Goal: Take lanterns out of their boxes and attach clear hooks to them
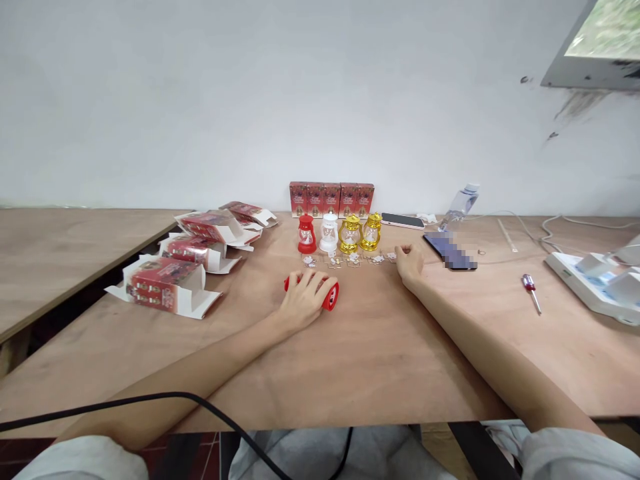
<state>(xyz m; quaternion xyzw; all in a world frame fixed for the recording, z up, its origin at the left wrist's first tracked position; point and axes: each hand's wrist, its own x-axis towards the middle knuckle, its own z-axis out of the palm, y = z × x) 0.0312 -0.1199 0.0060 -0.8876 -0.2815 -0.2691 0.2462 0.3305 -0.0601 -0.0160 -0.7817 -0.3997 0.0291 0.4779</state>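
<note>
My left hand [303, 300] is wrapped over a red toy lantern [331, 297] that lies on its side on the table, its round base facing right. My right hand [410, 263] rests further back with curled fingers, the tips beside a small white piece [391, 257] at the end of a row of small flat pieces with thin wire-like outlines [353, 260]. Whatever may be between those fingertips is too small to make out. Behind the row stand a red lantern [307, 235], a white lantern [329, 233] and two gold lanterns [351, 235], all upright.
Several red boxes [331, 199] stand against the wall. Opened boxes [163, 283] lie at the left. To the right are a dark phone [449, 251], a pale-edged phone [403, 220], a water bottle [459, 208], a screwdriver [531, 292] and a power strip [590, 287]. A black cable [190, 396] crosses in front.
</note>
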